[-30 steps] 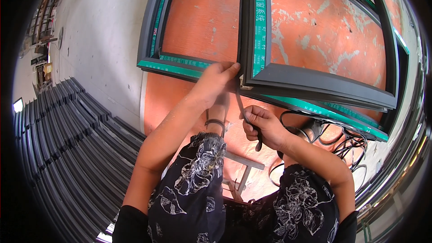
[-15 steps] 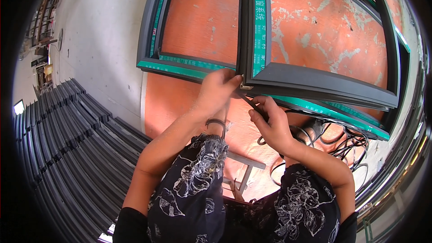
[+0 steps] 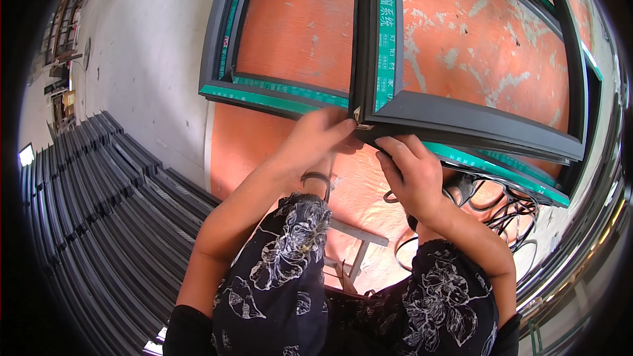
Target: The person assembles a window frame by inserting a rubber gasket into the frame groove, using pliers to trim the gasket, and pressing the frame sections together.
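Green tape (image 3: 386, 39) (white-lettered) lines grey frame (image 3: 488, 118).

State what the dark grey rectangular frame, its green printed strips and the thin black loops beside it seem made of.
Frame: probably coated metal, matte, with crisp edges and a mitred corner. Strips: likely smooth plastic film, lying flat, printed. Loops: perhaps rubber or soft plastic, bending in loose curves; finish too small to judge.

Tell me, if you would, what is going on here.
A person has both bare hands at a near corner of a dark frame with green tape on it. The left hand is at the corner; the right hand is just right of it, along the lower edge. Whether either grips anything is unclear. Black loops show below, to the right.
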A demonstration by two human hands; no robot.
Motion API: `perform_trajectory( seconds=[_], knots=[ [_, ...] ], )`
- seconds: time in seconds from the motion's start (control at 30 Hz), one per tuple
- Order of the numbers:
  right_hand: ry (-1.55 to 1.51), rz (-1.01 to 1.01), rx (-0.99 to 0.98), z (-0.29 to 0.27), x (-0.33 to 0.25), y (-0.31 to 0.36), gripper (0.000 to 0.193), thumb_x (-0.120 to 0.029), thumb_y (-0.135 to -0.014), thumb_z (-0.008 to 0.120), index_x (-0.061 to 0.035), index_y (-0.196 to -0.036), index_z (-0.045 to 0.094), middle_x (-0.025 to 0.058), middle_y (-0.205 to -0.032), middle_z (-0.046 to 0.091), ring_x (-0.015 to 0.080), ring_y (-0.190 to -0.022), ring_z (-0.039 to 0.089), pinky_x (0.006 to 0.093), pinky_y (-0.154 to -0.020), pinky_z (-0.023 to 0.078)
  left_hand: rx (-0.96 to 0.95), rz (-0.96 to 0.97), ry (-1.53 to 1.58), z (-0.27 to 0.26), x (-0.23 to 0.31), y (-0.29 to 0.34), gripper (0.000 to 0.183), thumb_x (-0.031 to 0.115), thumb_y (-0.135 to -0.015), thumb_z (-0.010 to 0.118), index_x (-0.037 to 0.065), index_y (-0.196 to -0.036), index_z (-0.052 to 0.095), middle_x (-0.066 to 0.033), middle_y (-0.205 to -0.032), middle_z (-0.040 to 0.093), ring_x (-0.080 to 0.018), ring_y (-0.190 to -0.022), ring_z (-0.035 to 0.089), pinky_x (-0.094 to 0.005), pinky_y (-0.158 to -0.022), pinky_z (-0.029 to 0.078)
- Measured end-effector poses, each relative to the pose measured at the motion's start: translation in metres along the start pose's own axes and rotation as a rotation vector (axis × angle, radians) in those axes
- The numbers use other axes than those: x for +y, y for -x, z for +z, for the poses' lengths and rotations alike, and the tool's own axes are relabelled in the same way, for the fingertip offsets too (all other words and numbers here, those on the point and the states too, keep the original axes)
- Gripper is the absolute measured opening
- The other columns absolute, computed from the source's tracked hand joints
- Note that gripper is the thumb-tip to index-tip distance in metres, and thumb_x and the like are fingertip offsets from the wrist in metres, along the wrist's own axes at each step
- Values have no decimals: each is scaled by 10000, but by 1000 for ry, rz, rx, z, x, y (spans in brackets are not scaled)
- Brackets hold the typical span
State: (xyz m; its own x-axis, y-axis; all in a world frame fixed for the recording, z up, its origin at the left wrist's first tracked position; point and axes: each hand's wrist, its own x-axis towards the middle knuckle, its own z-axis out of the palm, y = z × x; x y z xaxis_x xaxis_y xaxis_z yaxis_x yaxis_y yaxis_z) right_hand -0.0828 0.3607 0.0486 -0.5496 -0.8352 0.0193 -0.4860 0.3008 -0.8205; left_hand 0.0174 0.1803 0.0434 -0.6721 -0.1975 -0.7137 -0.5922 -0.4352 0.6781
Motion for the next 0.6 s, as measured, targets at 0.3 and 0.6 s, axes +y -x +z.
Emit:
perform_trajectory(
  seconds=[0.3, 0.6],
  knots=[
    [465, -254, 62, -2, 8, -6, 264, -57, -721, 658, -104, -981, 669, 25, -881, 614, 187, -651, 593, 296, -525, 481, -12, 4, 81, -1, -8, 2, 331, 282, -956, 532, -29, -1067, 562, -122, -908, 657, -194, -858, 659, -298, -772, 537],
    [611, -386, 99, -1, 10, -10, 333, -148, -698, 585, -85, -1017, 657, 3, -889, 566, 113, -617, 541, 229, -487, 463, -34, -25, 106, 4, -14, 8, 287, 269, -960, 523, 0, -1048, 570, -116, -897, 658, -185, -841, 645, -297, -770, 526]
  ],
)
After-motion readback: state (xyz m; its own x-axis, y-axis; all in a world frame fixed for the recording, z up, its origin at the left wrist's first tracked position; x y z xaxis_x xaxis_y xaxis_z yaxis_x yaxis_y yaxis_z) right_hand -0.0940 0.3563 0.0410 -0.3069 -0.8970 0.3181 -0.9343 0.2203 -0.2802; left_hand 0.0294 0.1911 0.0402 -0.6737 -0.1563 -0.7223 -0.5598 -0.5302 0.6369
